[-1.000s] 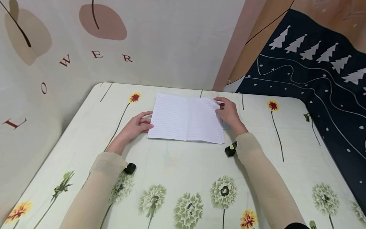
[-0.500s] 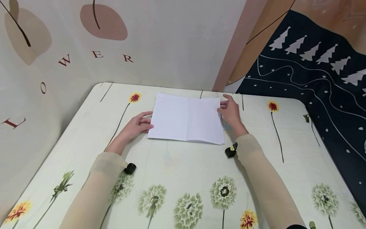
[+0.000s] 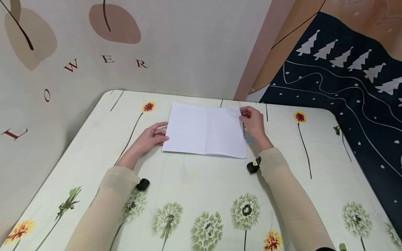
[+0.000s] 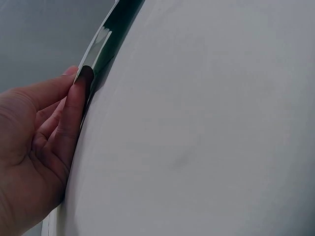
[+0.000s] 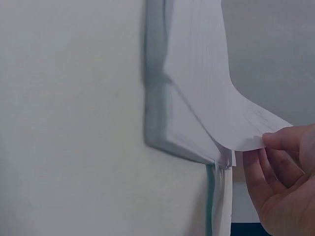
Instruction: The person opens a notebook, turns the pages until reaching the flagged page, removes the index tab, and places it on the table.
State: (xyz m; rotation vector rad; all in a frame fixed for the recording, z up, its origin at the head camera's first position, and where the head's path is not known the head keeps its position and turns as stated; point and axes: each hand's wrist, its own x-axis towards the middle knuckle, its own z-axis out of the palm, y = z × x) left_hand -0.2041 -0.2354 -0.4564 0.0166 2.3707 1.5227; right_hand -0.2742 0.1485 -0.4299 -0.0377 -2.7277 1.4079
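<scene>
An open notebook (image 3: 188, 129) with lined white pages lies on the flower-print tablecloth. My left hand (image 3: 149, 137) holds its left edge; in the left wrist view, the thumb and a finger of that hand (image 4: 44, 128) pinch the cover's edge, where a dark green surface shows. At the upper right corner, my right hand (image 3: 253, 122) pinches a page. The right wrist view shows this page (image 5: 202, 73) bent up and away from the sheets below, its corner between thumb and fingers of the right hand (image 5: 283, 172).
The tablecloth (image 3: 194, 184) carries printed dandelions and red-yellow flowers. Behind the table stands a pale wall covering (image 3: 188, 48) with printed letters. A dark blue cloth (image 3: 339, 76) with white trees hangs at the right. Each sleeve has a small black device (image 3: 142, 184) at the wrist.
The right hand shifted slightly right off a curled page corner, its index finger raised, then came back and now pinches a page corner. The left hand has stayed in place.
</scene>
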